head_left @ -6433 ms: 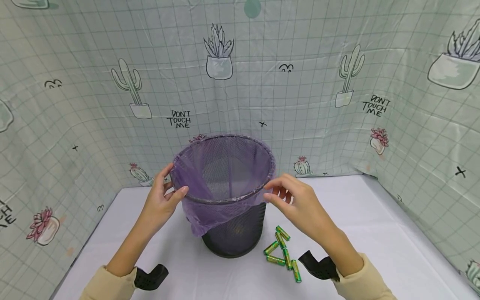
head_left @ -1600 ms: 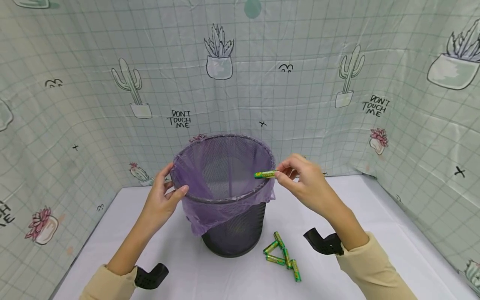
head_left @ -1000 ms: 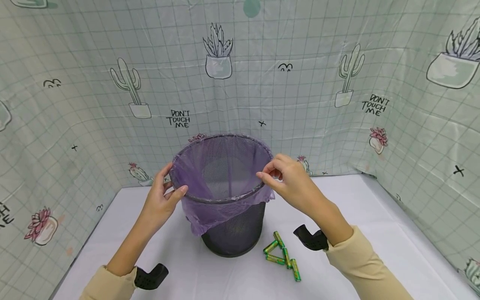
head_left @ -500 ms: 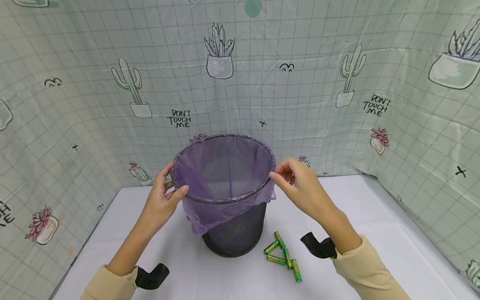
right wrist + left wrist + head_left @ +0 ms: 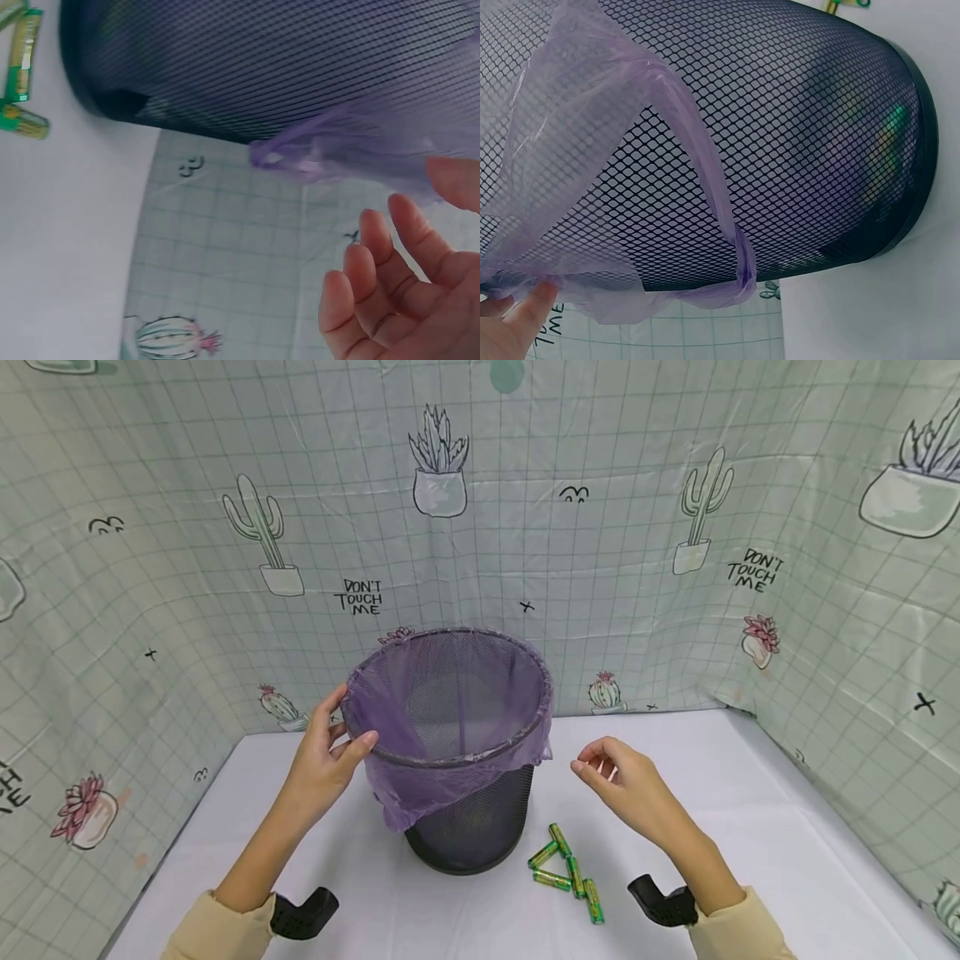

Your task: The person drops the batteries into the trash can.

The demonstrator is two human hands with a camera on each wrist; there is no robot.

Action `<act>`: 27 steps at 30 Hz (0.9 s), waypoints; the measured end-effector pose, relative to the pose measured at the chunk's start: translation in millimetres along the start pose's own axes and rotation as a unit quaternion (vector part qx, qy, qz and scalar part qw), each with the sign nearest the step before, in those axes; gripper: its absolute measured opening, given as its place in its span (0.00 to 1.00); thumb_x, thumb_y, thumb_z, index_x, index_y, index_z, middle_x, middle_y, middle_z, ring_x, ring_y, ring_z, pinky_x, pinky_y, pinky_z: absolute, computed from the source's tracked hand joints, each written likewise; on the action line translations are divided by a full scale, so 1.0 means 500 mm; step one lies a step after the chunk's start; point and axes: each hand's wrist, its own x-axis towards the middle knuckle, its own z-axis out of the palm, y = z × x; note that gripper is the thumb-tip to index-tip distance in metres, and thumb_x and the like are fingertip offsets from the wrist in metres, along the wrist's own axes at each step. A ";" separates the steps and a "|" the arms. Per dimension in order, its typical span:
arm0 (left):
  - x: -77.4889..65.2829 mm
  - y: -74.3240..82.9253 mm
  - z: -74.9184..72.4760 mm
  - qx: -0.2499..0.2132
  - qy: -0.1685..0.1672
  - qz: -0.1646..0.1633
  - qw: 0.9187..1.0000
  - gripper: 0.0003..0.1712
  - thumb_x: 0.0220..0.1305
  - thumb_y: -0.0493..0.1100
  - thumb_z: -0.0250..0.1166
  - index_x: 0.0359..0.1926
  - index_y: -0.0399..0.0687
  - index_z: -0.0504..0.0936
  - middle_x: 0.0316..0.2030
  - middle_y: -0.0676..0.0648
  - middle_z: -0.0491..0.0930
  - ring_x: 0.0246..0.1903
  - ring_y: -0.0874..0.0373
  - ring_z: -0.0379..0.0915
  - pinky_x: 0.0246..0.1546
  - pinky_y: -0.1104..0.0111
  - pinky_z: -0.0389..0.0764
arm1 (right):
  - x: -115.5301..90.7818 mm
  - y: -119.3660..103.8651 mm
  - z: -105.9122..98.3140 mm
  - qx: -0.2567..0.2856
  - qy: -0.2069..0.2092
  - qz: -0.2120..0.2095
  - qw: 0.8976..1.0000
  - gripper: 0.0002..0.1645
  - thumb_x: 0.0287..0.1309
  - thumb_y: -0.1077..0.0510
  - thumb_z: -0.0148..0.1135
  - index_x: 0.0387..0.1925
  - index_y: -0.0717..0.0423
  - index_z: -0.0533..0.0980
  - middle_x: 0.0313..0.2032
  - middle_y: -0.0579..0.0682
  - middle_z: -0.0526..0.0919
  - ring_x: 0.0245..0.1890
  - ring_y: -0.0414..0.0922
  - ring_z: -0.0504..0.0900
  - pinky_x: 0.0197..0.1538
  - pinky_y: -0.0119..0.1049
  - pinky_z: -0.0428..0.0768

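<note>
A black mesh wastebasket stands upright, lined with a thin purple bin bag folded over its rim. My left hand holds the rim at the left, thumb toward the front. To the right of the basket, my right hand hangs in the air with loosely bent fingers and nothing in them; the right wrist view shows the fingertips near the bag. Several green-and-gold batteries lie on the table below that hand. Blurred green and yellow shapes show through the mesh near the basket's bottom.
A white cloth covers the table. Behind and at both sides hangs a grid-patterned curtain printed with cacti. Black wrist mounts sit at both sleeve cuffs.
My right hand carried a battery over the rim, then let it go; the battery is out of sight. The hand has since drawn back right and down. My left hand stays put.
</note>
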 end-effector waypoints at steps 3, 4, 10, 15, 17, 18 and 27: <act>0.000 0.000 0.000 0.003 0.001 0.001 1.000 0.42 0.66 0.40 0.55 0.72 0.40 0.39 0.71 0.39 0.40 0.65 0.40 0.56 0.47 0.86 0.68 | -0.016 0.020 0.010 0.003 -0.019 0.014 1.000 0.12 0.61 0.51 0.58 0.38 0.56 0.75 0.31 0.45 0.75 0.31 0.40 0.70 0.32 0.29 0.71; -0.001 0.000 0.000 0.004 0.002 0.001 1.000 0.42 0.66 0.40 0.55 0.72 0.40 0.39 0.71 0.39 0.40 0.65 0.40 0.56 0.47 0.86 0.68 | -0.021 0.026 0.013 0.004 -0.025 0.017 1.000 0.13 0.60 0.50 0.58 0.38 0.56 0.75 0.31 0.45 0.75 0.31 0.40 0.70 0.31 0.29 0.71; -0.001 0.000 0.000 -0.003 0.000 0.001 1.000 0.42 0.66 0.40 0.54 0.72 0.40 0.39 0.71 0.39 0.39 0.65 0.40 0.56 0.46 0.87 0.68 | -0.052 0.060 0.033 0.011 -0.065 0.057 0.996 0.17 0.56 0.49 0.62 0.41 0.57 0.76 0.31 0.44 0.75 0.31 0.39 0.69 0.29 0.28 0.70; 0.000 0.001 0.001 -0.008 0.001 0.003 1.000 0.42 0.66 0.39 0.54 0.72 0.40 0.39 0.71 0.39 0.39 0.65 0.40 0.56 0.45 0.89 0.67 | -0.077 0.082 0.048 0.022 -0.094 0.100 0.990 0.19 0.53 0.49 0.65 0.41 0.57 0.75 0.31 0.45 0.75 0.30 0.39 0.69 0.29 0.29 0.69; 0.000 0.002 0.001 -0.008 0.001 0.003 1.000 0.42 0.66 0.39 0.54 0.72 0.40 0.39 0.71 0.39 0.39 0.65 0.40 0.56 0.45 0.89 0.67 | -0.086 0.090 0.053 0.027 -0.103 0.110 0.988 0.20 0.52 0.49 0.66 0.41 0.58 0.75 0.31 0.45 0.74 0.30 0.40 0.68 0.28 0.29 0.68; 0.000 0.002 0.001 -0.006 0.001 0.002 1.000 0.42 0.66 0.39 0.54 0.72 0.40 0.39 0.71 0.39 0.39 0.65 0.40 0.56 0.46 0.88 0.67 | -0.090 0.094 0.056 0.030 -0.109 0.117 0.987 0.20 0.51 0.49 0.67 0.41 0.58 0.75 0.31 0.46 0.74 0.30 0.40 0.68 0.28 0.29 0.68; -0.001 0.002 -0.001 0.006 0.001 -0.003 1.000 0.42 0.66 0.41 0.55 0.72 0.41 0.39 0.71 0.39 0.39 0.65 0.40 0.56 0.53 0.78 0.71 | -0.130 0.130 0.075 0.061 -0.156 0.126 0.978 0.23 0.50 0.50 0.67 0.43 0.60 0.74 0.32 0.47 0.73 0.29 0.39 0.66 0.28 0.28 0.66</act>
